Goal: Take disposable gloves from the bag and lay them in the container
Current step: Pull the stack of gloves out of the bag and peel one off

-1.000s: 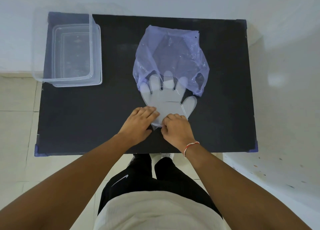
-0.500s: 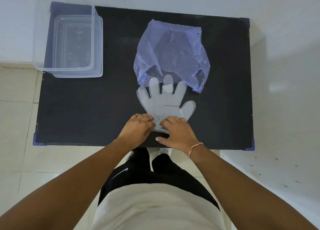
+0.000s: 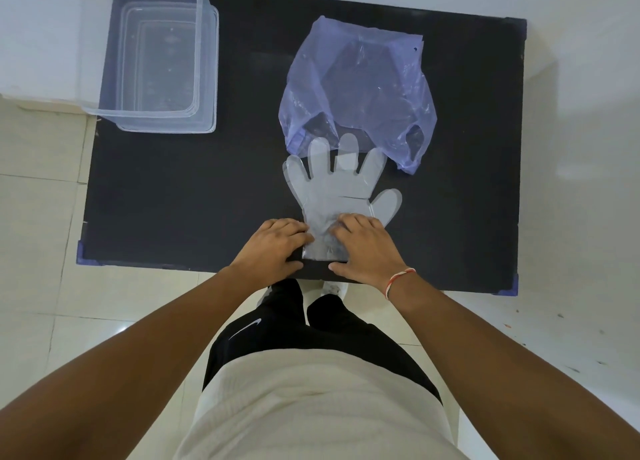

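Observation:
A clear disposable glove (image 3: pixel 337 191) lies flat on the black table (image 3: pixel 180 196), fingers pointing away from me. Its fingertips sit just at the mouth of the crumpled purple plastic bag (image 3: pixel 360 85) behind it. My left hand (image 3: pixel 273 246) rests with curled fingers on the left edge of the glove's cuff. On the right side of the cuff my right hand (image 3: pixel 365 248) presses down, and the plastic is bunched under its fingertips. The clear plastic container (image 3: pixel 207 68) stands at the table's far left corner with nothing in it.
The table's near edge runs just under my wrists, with purple corner guards (image 3: pixel 83 253) at its corners. White walls close in behind and to the right. Pale floor tiles (image 3: pixel 41 238) show at the left.
Both hands have drawn the glove towards me along the table. Its fingers, earlier covered by the bag's mouth, now lie almost wholly outside it.

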